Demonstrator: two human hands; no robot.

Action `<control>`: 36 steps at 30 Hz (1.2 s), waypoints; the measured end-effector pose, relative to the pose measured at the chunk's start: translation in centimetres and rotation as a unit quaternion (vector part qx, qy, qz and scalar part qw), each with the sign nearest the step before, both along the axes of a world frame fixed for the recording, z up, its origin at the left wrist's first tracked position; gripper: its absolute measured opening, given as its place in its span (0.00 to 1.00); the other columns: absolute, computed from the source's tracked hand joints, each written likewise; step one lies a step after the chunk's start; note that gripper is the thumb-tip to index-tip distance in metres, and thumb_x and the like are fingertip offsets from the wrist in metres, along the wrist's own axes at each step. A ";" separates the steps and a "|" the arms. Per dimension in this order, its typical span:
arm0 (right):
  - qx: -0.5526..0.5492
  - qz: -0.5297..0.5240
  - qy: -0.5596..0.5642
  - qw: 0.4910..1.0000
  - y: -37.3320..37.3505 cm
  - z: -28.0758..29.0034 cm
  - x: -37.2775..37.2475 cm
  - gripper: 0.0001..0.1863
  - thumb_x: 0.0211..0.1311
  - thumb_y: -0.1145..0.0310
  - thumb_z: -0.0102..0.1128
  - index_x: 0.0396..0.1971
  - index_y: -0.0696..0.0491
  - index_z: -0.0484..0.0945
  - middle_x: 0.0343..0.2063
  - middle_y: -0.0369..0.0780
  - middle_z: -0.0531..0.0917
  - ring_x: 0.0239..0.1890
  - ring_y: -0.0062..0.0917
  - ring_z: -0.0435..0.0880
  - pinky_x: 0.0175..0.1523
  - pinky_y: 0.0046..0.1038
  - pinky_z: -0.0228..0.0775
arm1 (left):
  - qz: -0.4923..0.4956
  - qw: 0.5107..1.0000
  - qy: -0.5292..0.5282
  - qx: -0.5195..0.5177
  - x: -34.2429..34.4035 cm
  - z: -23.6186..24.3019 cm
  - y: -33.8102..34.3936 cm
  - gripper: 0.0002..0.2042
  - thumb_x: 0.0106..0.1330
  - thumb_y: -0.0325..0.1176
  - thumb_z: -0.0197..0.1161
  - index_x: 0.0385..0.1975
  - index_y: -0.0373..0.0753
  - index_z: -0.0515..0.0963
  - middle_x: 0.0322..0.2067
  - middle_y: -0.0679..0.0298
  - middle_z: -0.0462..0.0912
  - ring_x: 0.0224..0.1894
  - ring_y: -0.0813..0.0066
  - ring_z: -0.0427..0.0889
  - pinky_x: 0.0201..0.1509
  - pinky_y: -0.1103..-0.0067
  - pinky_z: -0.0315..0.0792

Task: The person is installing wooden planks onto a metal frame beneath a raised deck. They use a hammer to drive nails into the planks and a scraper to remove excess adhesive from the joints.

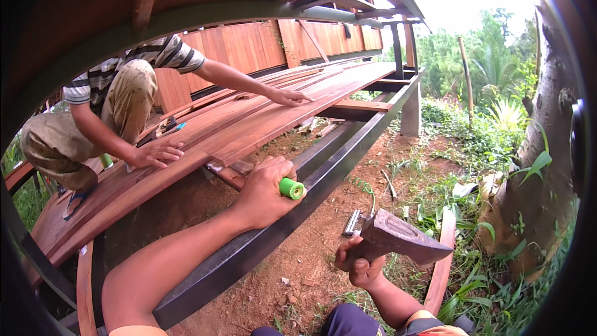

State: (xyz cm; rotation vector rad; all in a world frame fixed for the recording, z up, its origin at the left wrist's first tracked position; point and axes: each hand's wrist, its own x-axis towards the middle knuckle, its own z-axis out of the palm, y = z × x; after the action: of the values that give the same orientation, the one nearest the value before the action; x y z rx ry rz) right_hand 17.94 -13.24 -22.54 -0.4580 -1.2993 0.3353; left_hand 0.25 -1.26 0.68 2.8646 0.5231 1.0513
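Hatchet (404,236) clenched in right hand (367,269) beside black beam (217,269); left hand (264,188), over it, grips green cylinder (290,188): stray swing could catch the left!

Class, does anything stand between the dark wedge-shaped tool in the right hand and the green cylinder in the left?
Nothing visible stands between the wedge-shaped tool in the right hand and the green cylinder in the left hand. The black metal beam crosses the picture between them but seems to lie lower, passing under the left forearm.
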 end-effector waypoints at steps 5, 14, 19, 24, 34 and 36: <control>0.065 0.039 -0.001 0.997 -0.3 -2.5 0.0 0.31 0.77 0.49 0.56 0.62 0.62 0.66 0.32 0.45 0.78 0.26 0.28 0.78 0.31 0.32 0.73 | 0.004 1.000 0.014 -0.023 0.5 0.2 -0.2 0.18 0.58 0.38 0.77 0.25 0.36 0.72 0.27 0.55 0.75 0.35 0.54 0.77 0.43 0.62 0.71; -0.098 0.083 0.000 0.992 -3.4 -5.5 -1.6 0.32 0.75 0.42 0.58 0.55 0.60 0.72 0.26 0.43 0.81 0.27 0.27 0.81 0.34 0.30 0.75 | 0.003 1.000 0.014 -0.014 0.1 0.1 -0.1 0.19 0.60 0.40 0.78 0.26 0.36 0.73 0.27 0.59 0.73 0.35 0.62 0.76 0.40 0.67 0.69; -0.148 0.099 0.024 0.984 -4.1 -6.3 -1.8 0.32 0.75 0.42 0.56 0.54 0.61 0.69 0.25 0.44 0.81 0.27 0.26 0.82 0.34 0.30 0.76 | -0.007 1.000 0.009 0.002 0.4 -0.2 0.3 0.19 0.60 0.41 0.77 0.26 0.36 0.73 0.28 0.58 0.73 0.35 0.60 0.76 0.41 0.66 0.69; -0.168 0.074 0.044 0.982 -3.6 -6.7 -1.9 0.34 0.75 0.41 0.56 0.55 0.61 0.67 0.26 0.44 0.82 0.26 0.25 0.82 0.33 0.28 0.76 | -0.023 1.000 -0.002 0.021 0.6 -0.2 0.5 0.19 0.63 0.40 0.75 0.26 0.36 0.72 0.27 0.58 0.72 0.34 0.59 0.75 0.40 0.65 0.68; -0.160 0.036 -0.034 0.986 -2.6 -3.5 -1.3 0.40 0.74 0.36 0.54 0.56 0.64 0.65 0.24 0.43 0.80 0.23 0.24 0.80 0.30 0.26 0.73 | -0.013 0.994 -0.101 -0.045 0.3 7.3 4.7 0.22 0.73 0.40 0.68 0.16 0.40 0.71 0.14 0.74 0.68 0.19 0.84 0.63 0.24 0.74 0.59; -0.138 0.002 -0.022 0.990 -2.8 -2.4 -1.1 0.39 0.75 0.35 0.50 0.53 0.65 0.69 0.21 0.41 0.80 0.22 0.22 0.79 0.28 0.26 0.70 | -0.027 0.995 -0.097 -0.005 1.1 7.6 6.0 0.23 0.72 0.43 0.69 0.17 0.38 0.71 0.14 0.73 0.67 0.19 0.83 0.63 0.24 0.74 0.60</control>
State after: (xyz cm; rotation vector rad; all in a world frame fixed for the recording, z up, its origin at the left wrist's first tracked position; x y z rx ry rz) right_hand 16.85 -16.07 -24.97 -0.6998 -1.3011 0.5149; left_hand 1.33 4.74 8.25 2.7106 0.4325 1.2961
